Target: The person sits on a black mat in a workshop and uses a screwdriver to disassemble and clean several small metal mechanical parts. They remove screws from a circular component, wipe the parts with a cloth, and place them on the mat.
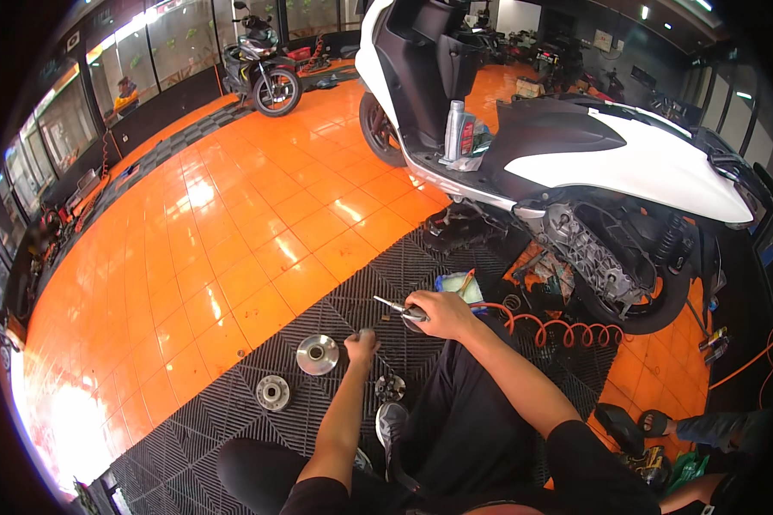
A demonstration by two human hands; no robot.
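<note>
In my right hand (442, 315) is an air blow gun (413, 314), my fingers wrapped round its body, its thin metal nozzle aimed left. My left hand (362, 345) is closed low over the black ribbed mat, just left of that nozzle; what it holds, if anything, is too small to make out. Beside it lies a shiny round metal disc (318, 354) with a hole at its centre. A smaller flanged metal disc (273, 393) rests nearer to me on the left. Close to my shoe sits a dark round metal part (390, 388).
An orange coiled hose (567, 333) runs right from beside my right hand. Behind that hand is a blue-edged tray (460, 287). A white scooter (627, 159) with its engine side opened stands at right, a bottle (454, 130) on its footboard. Someone's sandalled foot (657, 423) is at lower right.
</note>
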